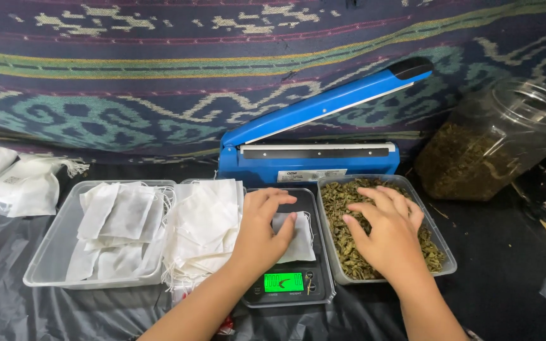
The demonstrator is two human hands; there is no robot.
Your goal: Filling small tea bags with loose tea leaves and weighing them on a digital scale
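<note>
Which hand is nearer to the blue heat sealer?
Right. The right hand lies in the tray of dried leaves just below the blue heat sealer; the left hand rests lower, on the scale.

- Small white matt fabric-like pouch (298, 237)
- Clear glossy plastic tray (445, 262) of rough dried green leaves (342, 215)
- Glossy blue sealer (311, 161)
- Black shiny plastic sheet (500, 252)
- Patterned woven cloth (159, 76)

Left hand (261, 230): palm down, fingers spread and gently curved, thumb set apart toward the right, forearm rising from the lower left. Right hand (387, 230): palm down, fingers together and bent downward at the tips, forearm rising from the lower right. Both forearms bare; hands near each other, apart.
</note>
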